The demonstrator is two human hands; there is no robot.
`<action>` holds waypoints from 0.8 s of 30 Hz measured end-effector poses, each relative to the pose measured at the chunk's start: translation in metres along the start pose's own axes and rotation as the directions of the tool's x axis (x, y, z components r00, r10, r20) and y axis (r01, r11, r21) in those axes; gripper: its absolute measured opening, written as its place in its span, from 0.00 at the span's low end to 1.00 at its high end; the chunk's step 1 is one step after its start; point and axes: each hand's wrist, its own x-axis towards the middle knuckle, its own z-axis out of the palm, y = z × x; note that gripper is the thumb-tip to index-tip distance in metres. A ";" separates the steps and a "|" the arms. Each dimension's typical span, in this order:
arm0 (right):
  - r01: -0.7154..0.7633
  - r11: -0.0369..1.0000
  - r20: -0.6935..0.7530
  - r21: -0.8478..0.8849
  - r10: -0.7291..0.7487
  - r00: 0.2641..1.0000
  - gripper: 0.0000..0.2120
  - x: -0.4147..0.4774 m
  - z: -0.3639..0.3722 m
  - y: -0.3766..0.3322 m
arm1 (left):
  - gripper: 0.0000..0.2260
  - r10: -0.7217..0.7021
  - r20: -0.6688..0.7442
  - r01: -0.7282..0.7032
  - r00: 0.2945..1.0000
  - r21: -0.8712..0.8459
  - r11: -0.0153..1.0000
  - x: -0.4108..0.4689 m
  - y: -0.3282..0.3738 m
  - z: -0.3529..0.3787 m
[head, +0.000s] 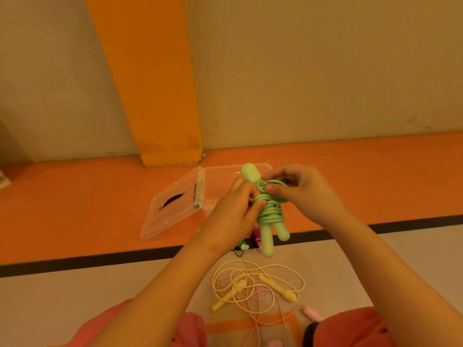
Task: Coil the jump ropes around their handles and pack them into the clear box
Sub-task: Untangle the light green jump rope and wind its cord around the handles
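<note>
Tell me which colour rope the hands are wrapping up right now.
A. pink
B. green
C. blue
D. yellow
B: the left hand and the right hand both hold the green jump rope, with its cord wound around its two handles, while the yellow jump rope lies loose on the floor.

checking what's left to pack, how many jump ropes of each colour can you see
green jump rope: 1
yellow jump rope: 1
pink jump rope: 1
total: 3 (partly hidden bits beside the green one not counted)
</note>
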 end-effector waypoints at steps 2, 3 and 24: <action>-0.025 0.999 0.045 0.031 0.024 0.999 0.10 0.000 -0.003 0.000 | 0.05 0.009 -0.039 -0.009 0.999 0.008 1.000 -0.002 0.001 0.001; -0.018 1.000 0.061 0.010 0.018 0.998 0.09 0.001 -0.004 0.000 | 0.05 0.012 -0.054 -0.011 0.998 0.014 1.000 -0.002 0.002 0.001; -0.102 0.965 0.203 0.240 0.053 0.978 0.05 -0.003 -0.016 0.008 | 0.07 0.059 -0.201 -0.063 0.978 -0.013 0.998 -0.009 0.012 0.016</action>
